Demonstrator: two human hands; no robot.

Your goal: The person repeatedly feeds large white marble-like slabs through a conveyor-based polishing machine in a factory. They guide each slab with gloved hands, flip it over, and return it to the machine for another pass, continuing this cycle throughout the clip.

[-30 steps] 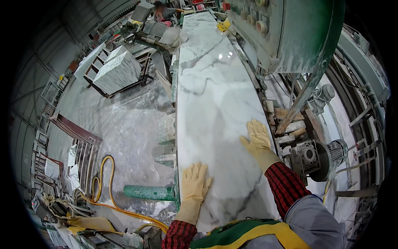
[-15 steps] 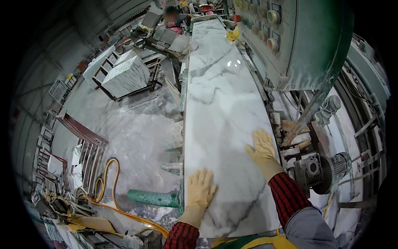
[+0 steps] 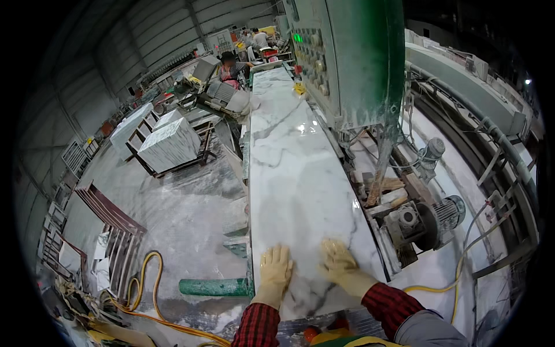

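Observation:
A long, polished white marble slab with grey veins lies flat on a narrow conveyor bed and runs away from me. My left hand, in a cream rubber glove, rests palm down near the slab's left edge, fingers pointing forward. To its right, my right hand wears the same kind of glove; it lies on the slab, angled inward, slightly blurred, fingers extended. Neither hand grips anything. The slab's near end is just in front of my body.
A green and grey control cabinet overhangs the right side. Below it sit a motor with gearbox and wooden blocks. On the left are a green pipe, yellow hose and racked marble blocks. A person stands farther back.
My right hand has moved left and nearer to my body, closer to the left hand. The view has tilted up, and a dark strip now shows beyond the slab's near end.

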